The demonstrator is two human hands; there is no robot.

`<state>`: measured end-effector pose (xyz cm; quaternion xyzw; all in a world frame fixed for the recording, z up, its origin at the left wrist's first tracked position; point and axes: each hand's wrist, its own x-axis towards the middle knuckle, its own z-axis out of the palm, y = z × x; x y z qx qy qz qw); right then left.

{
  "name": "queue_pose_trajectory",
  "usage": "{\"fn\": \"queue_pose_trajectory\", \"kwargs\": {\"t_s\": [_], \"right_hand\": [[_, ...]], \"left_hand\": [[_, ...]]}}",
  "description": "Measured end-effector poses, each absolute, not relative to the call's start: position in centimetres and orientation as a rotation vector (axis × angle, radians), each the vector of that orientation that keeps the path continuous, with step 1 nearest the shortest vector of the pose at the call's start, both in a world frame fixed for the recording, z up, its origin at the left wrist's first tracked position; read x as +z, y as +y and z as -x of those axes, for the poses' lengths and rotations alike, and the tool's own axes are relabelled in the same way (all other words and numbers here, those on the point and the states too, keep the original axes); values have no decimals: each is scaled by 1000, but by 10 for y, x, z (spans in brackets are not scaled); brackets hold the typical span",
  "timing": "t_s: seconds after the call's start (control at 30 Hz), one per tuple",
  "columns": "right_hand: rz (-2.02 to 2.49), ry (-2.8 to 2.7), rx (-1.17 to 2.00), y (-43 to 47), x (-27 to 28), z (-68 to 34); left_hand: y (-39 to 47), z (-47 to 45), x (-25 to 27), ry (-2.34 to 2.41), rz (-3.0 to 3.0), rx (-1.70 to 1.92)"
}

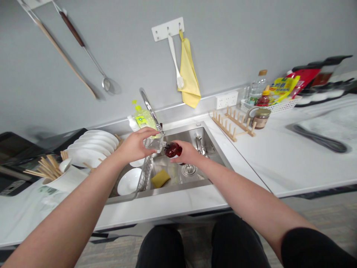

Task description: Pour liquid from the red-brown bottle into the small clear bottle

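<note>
Left hand (138, 144): stretched forward, palm turned inward; clear vessel (153, 143) grasped.
Right hand (187, 152): stretched forward; bottle (173, 150) grasped, tipped toward the left hand.
Sink (178, 188): seen beneath the 2 hands.

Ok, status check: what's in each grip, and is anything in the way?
Left grip: holding clear container. Right grip: holding dark red bottle. Ends close together over sink; can't tell if touching. Yellow sponge in sink, not between them.
</note>
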<state>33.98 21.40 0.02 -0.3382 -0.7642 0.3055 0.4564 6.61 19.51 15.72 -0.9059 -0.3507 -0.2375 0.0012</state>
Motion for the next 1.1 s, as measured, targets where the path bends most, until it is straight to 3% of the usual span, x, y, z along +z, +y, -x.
{"fn": "queue_pose_trajectory", "kwargs": {"t_s": [1.1], "right_hand": [[716, -1724, 724, 217, -3, -339]], "left_hand": [[201, -99, 208, -1024, 2866, -384]]}}
